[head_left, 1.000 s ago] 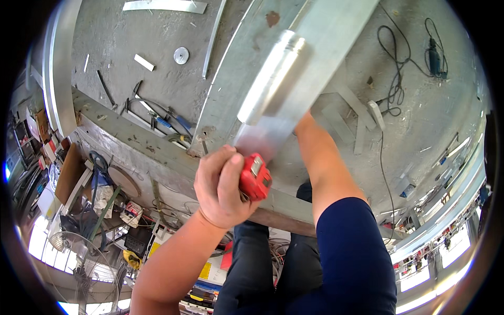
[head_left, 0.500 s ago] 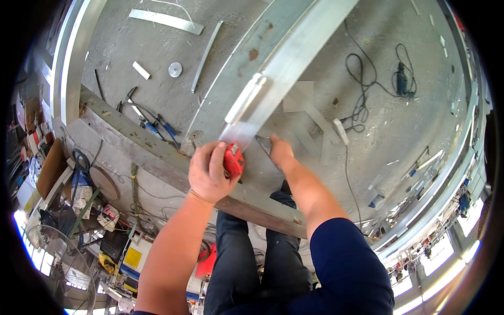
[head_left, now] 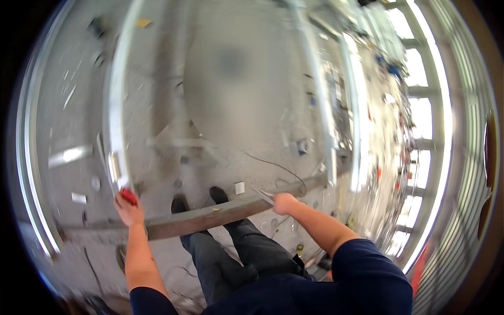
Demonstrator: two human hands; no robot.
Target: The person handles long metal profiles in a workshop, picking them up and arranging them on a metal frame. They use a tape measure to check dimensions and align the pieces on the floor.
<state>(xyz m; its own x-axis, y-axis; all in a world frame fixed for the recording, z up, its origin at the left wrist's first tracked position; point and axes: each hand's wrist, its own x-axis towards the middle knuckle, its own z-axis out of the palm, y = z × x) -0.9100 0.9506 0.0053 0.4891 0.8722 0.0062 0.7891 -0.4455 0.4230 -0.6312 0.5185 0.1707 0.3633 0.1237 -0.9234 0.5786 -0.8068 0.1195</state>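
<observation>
The picture is smeared by motion. My left hand (head_left: 129,211) is closed around a red tape measure (head_left: 127,197), at the near end of a long silvery metal bar (head_left: 117,94). A short shiny cylindrical piece (head_left: 114,167) lies on that bar just beyond the tape measure. Off to the right, my right hand (head_left: 284,204) is closed on a thin grey metal strip (head_left: 264,195), which tapers away to the left; its exact kind is too blurred to tell. This hand is above the right part of a rusty steel beam (head_left: 210,218).
The rusty beam crosses in front of my legs, with my shoes (head_left: 218,195) beyond it. More metal bars (head_left: 323,100) run along the right, and another bar (head_left: 31,126) along the left. A cable (head_left: 278,167), a white piece (head_left: 239,188) and offcuts (head_left: 70,156) are on the floor.
My view has swung to the right. My hands have moved far apart: the left stays at the bar's end with the tape measure, the right has gone rightward with the thin strip.
</observation>
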